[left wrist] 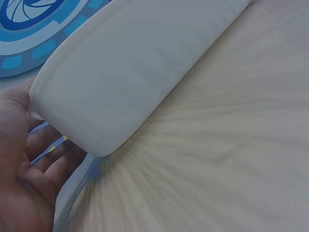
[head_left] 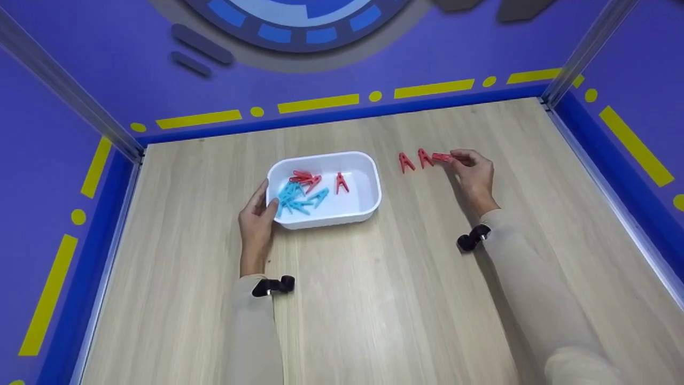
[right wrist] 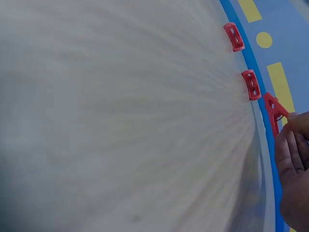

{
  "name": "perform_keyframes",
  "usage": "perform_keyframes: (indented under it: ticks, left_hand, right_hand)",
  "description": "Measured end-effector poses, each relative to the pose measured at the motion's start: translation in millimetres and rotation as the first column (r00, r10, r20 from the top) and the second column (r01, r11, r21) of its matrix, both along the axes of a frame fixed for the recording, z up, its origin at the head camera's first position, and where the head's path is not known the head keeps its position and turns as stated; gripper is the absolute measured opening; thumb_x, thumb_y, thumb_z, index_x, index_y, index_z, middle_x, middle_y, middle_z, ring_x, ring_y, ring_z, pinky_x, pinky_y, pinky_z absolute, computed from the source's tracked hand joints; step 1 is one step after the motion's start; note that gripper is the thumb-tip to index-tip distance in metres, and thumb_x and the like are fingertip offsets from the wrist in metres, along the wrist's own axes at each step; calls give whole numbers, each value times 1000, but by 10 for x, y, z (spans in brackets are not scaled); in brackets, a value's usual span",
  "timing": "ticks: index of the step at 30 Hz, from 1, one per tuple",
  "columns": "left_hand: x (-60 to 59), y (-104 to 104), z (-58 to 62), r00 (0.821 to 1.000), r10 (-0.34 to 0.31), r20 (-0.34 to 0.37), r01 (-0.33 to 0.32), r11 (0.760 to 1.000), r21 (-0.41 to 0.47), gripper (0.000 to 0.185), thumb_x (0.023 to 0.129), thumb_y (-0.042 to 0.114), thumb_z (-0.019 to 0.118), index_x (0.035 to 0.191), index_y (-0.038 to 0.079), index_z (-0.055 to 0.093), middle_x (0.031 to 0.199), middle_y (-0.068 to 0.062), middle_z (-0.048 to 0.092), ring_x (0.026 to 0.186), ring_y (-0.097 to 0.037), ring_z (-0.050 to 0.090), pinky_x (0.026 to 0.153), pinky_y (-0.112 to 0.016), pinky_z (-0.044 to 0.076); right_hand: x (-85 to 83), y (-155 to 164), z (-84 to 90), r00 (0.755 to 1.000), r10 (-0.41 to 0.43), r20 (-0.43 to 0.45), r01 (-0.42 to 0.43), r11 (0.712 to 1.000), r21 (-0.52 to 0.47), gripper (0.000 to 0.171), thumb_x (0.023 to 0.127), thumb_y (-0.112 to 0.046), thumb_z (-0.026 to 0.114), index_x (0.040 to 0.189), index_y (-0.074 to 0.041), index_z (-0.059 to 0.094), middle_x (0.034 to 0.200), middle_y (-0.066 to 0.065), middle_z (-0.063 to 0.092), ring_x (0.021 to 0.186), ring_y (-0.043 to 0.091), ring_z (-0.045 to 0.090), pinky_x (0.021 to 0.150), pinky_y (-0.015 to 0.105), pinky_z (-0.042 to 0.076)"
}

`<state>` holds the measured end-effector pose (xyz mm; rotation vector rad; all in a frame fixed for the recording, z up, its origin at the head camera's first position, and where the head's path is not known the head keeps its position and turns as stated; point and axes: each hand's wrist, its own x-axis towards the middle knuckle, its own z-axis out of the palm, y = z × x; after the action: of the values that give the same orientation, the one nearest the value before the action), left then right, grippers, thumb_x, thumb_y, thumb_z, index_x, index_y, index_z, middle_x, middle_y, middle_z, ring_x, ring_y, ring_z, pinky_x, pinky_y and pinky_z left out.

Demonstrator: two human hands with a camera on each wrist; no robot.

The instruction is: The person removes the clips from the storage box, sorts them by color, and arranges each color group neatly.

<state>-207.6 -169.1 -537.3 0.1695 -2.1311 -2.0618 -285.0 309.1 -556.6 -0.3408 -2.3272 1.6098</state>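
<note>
My right hand [head_left: 474,174] pinches a red clothespin [head_left: 441,157] by its handle end, just right of two red clothespins standing on the table, a nearer one [head_left: 425,158] and a farther one [head_left: 406,162]. In the right wrist view the held clothespin [right wrist: 273,111] shows its side and spring. My left hand [head_left: 257,227] grips the left end of a white plastic tub [head_left: 347,218], thumb over the rim and fingers along the outer wall. Inside lie several blue clothespins [head_left: 291,199] heaped at the left, a few red ones [head_left: 305,179] behind them, and a lone red one [head_left: 341,183] farther right.
A light wooden table [head_left: 342,299] carries everything. Blue-purple panels with yellow marks [head_left: 318,104] wall it at the back and both sides, with metal posts at the corners. Black wrist cameras sit on the left sleeve [head_left: 254,331] and the right sleeve [head_left: 534,278].
</note>
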Motion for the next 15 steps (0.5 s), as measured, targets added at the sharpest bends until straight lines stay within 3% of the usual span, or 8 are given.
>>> perform_keyframes:
  ticks: [8, 15]
  left_hand:
    - [-103, -59, -318, 998, 11, -55, -12, 1000, -1, 53, 103, -1, 65, 154, 6, 54, 161, -9, 49, 151, -23, 42, 122, -29, 37]
    - [-119, -79, -323, 997, 9, -70, -9, 1000, -3, 52, 103, 4, 68, 153, 12, 57, 160, -2, 52, 150, -17, 44, 120, -26, 39]
  right_hand:
    - [26, -19, -46, 999, -13, 31, 13, 1000, -10, 24, 101, -11, 75, 122, 0, 76, 111, 9, 74, 96, 10, 65, 80, 17, 55]
    - [4, -26, -47, 998, -42, 44, 42, 999, -3, 22, 101, -12, 75, 121, -2, 77, 110, 9, 73, 96, 13, 64, 78, 18, 53]
